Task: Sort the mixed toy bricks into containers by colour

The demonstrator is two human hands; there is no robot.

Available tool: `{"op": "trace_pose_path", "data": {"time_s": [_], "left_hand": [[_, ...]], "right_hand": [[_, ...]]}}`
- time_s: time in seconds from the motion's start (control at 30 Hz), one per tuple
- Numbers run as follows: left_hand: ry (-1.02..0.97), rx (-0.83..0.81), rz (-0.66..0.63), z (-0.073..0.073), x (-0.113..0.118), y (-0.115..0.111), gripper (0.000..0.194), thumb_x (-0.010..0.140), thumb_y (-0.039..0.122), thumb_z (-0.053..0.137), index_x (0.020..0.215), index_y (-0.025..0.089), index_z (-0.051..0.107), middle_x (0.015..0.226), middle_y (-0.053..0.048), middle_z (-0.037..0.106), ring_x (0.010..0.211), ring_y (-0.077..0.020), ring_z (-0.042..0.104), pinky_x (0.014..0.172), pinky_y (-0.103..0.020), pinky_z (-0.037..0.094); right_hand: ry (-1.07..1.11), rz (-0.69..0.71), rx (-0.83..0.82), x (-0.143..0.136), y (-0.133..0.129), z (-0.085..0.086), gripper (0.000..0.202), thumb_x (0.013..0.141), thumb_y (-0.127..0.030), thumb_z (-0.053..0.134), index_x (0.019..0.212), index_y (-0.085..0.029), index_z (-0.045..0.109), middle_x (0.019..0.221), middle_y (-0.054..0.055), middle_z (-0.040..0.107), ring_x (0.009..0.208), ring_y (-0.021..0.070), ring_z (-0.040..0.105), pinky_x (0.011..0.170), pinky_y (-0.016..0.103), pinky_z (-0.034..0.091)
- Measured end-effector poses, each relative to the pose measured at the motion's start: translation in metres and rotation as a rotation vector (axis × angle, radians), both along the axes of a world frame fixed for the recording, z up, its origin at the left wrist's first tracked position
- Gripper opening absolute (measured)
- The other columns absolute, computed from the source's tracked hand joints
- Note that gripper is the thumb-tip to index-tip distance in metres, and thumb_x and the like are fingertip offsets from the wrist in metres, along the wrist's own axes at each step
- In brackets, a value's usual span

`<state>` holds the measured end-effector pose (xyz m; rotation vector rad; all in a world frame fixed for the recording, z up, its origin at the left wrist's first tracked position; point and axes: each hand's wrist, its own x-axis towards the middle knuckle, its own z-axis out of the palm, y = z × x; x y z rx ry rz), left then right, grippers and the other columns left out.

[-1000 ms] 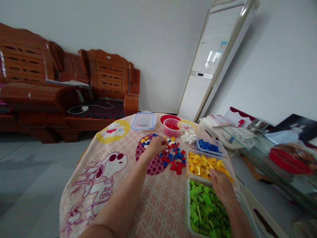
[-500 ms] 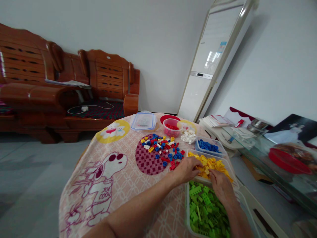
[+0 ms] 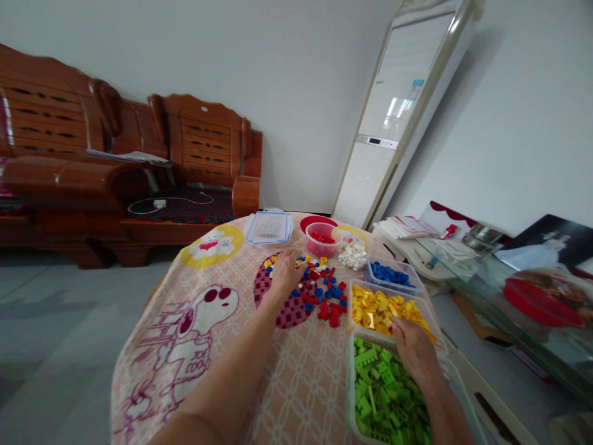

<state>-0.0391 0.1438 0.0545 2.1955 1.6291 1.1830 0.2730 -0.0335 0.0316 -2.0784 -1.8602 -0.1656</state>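
Note:
My left hand reaches over the mixed pile of red, blue, yellow and white toy building bricks on the table. Its fingers are apart and point down at the bricks, with part of the pile hidden beneath. My right hand stays at the near right side of a clear box of yellow bricks, its fingers curled together. What they hold, if anything, I cannot make out. In front of that box, partly under my right forearm, stands a box of green bricks.
Behind the yellow bricks is a box of blue bricks. White bricks lie heaped beside a pink tub of red bricks. Clear lids rest at the far edge. A glass shelf stands to the right.
My left hand has moved left and away from me, from the yellow box to the mixed pile. My right hand has hardly moved.

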Motion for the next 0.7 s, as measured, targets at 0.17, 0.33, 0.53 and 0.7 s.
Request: {"op": "trace_pose_path", "data": {"time_s": [0.17,0.33,0.53,0.7], "left_hand": [[0.252,-0.181,0.032,-0.021,-0.01,0.002,0.05,0.084,0.04,0.063,0.129,0.019,0.057,0.142,-0.016,0.052,0.134,-0.0318,0.044,0.115,-0.054,0.027],[0.363,-0.185,-0.106,-0.016,0.007,-0.007,0.047,0.084,0.033,0.063,0.129,0.021,0.058,0.141,-0.013,0.054,0.134,-0.0296,0.046,0.114,-0.049,0.031],[0.477,-0.276,-0.292,0.009,0.013,-0.023,0.041,0.084,0.029,0.061,0.123,0.018,0.062,0.129,-0.012,0.063,0.121,-0.0258,0.058,0.103,-0.036,0.044],[0.52,-0.318,-0.414,0.028,0.018,-0.034,0.031,0.084,0.035,0.06,0.109,0.021,0.071,0.115,-0.01,0.071,0.108,-0.026,0.065,0.091,-0.033,0.05]], "right_hand": [[-0.015,0.0,0.002,0.0,0.0,0.0,0.043,0.096,-0.027,0.032,0.107,-0.012,0.071,0.103,0.014,0.072,0.097,0.0236,0.066,0.091,0.036,0.047],[-0.025,0.016,0.004,0.001,0.0,0.0,0.044,0.096,-0.027,0.03,0.107,-0.012,0.07,0.105,0.014,0.072,0.096,0.0229,0.066,0.09,0.035,0.048],[-0.028,0.023,0.011,0.001,-0.001,-0.001,0.043,0.097,-0.028,0.03,0.106,-0.015,0.07,0.103,0.013,0.072,0.095,0.022,0.066,0.089,0.034,0.048],[-0.027,0.009,0.007,0.002,0.0,-0.002,0.041,0.096,-0.027,0.033,0.106,-0.014,0.07,0.104,0.013,0.072,0.097,0.023,0.066,0.092,0.035,0.047]]}}
